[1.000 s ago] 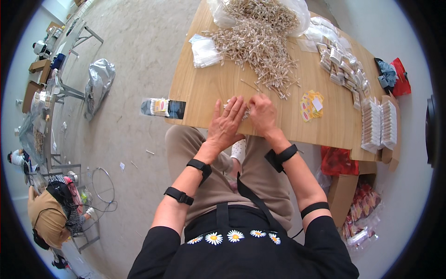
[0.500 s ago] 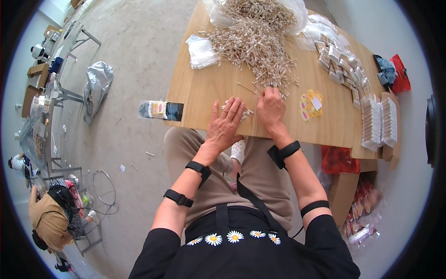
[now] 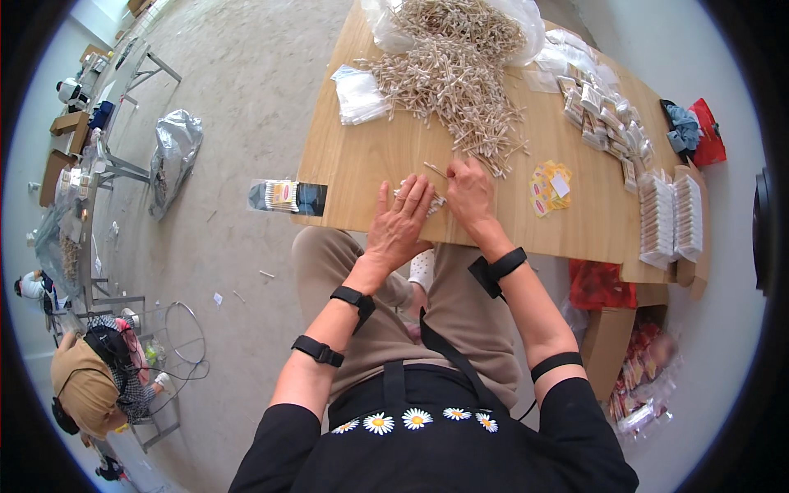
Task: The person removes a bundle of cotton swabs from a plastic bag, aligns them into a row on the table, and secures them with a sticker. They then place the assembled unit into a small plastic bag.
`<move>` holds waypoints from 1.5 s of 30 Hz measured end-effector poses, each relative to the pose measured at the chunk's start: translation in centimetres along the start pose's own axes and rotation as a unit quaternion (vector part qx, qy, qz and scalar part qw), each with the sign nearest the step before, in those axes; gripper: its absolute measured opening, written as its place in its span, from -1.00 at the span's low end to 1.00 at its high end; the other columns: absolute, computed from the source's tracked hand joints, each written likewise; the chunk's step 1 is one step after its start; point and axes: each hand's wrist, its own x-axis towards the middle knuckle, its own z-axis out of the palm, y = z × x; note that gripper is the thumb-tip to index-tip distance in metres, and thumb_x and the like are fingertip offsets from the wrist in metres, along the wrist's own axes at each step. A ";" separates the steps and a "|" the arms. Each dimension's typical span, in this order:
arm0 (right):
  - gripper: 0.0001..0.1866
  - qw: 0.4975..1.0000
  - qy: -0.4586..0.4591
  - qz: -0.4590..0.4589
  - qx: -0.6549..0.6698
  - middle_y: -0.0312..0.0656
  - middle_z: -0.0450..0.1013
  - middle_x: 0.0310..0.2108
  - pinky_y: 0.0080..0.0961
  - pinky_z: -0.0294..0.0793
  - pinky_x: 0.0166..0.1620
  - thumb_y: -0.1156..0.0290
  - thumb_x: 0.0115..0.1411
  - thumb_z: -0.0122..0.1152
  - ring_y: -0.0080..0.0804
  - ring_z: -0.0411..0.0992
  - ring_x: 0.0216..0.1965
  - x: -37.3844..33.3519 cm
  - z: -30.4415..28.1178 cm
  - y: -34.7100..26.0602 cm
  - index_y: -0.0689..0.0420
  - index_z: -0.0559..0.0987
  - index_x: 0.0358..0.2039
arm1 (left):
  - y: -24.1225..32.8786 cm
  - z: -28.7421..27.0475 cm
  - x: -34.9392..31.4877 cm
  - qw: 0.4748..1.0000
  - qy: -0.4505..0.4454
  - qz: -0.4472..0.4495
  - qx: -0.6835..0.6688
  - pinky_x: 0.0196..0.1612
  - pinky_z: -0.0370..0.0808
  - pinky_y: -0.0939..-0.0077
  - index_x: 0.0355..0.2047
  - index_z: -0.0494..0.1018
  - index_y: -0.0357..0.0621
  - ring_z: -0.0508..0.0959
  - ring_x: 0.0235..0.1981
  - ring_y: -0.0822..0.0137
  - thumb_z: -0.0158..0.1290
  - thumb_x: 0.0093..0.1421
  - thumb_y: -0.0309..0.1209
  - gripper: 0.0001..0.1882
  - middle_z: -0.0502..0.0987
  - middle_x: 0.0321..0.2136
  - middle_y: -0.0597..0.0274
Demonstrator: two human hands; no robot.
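Note:
My left hand point(image 3: 396, 220) lies with its fingers stretched out over a small bunch of cotton swabs point(image 3: 435, 203) near the table's front edge; most of the bunch is hidden under the palm. Just to the right, my right hand point(image 3: 472, 195) is closed, its thumb and fingertips pinching a cotton swab point(image 3: 436, 170) that points to the left. Beyond both hands spreads a big loose pile of cotton swabs point(image 3: 460, 90), spilling from a clear plastic bag point(image 3: 530, 33).
Yellow printed cards point(image 3: 542, 191) lie right of my hands. Filled swab packs point(image 3: 604, 115) and stacked packs point(image 3: 656, 218) line the right side. Clear bags point(image 3: 362, 99) lie at the left, with a swab pack point(image 3: 282, 195) at the corner. A co-worker point(image 3: 90, 378) sits far left.
My right hand has drawn back slightly left from the pile's near edge, with a cotton swab now showing in its fingertips. My left hand has stayed in place.

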 end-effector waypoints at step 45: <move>-0.88 0.996 -0.073 0.025 -0.050 0.01 0.51 -0.29 -0.13 0.56 -0.20 0.38 0.14 0.22 0.04 0.55 -0.27 -0.7 -2.4 -1.3 0.15 0.61 -0.37 | -0.2 0.1 -0.1 1.000 -0.008 0.006 -0.004 0.43 -0.09 -0.16 0.42 0.05 -0.09 0.00 0.46 0.22 0.42 -0.25 0.02 0.26 0.03 0.44 0.20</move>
